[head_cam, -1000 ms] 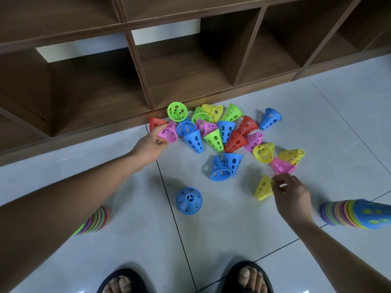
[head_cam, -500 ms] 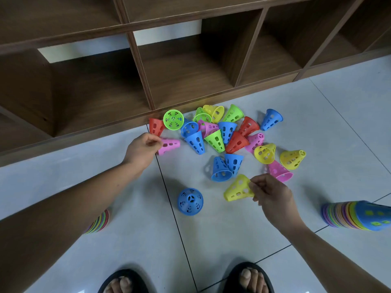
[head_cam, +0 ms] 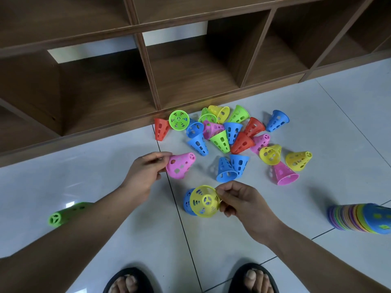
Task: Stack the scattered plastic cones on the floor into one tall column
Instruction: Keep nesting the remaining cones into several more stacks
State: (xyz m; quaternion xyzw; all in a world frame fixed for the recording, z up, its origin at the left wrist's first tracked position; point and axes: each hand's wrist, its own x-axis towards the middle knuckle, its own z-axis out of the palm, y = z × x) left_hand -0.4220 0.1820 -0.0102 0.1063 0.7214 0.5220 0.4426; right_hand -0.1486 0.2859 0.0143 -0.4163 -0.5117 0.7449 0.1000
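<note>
My left hand (head_cam: 146, 176) pinches the wide rim of a pink cone (head_cam: 181, 166) between thumb and curled fingers, tip pointing towards the pile. My right hand (head_cam: 243, 206) grips a yellow cone (head_cam: 204, 201) by its rim, fingers curled, over a blue cone (head_cam: 187, 203) on the floor (head_cam: 211, 250); whether the two touch I cannot tell. The loose cones (head_cam: 228, 134) lie along the floor's far edge, by the shelf unit (head_cam: 190, 70).

Your forearms are bare down to the left hand (head_cam: 146, 172) and the right hand (head_cam: 243, 205), and your feet wear black open-toed slippers, a left slipper (head_cam: 113, 284) and a right slipper (head_cam: 269, 279), each with a broad band above the toes.
</note>
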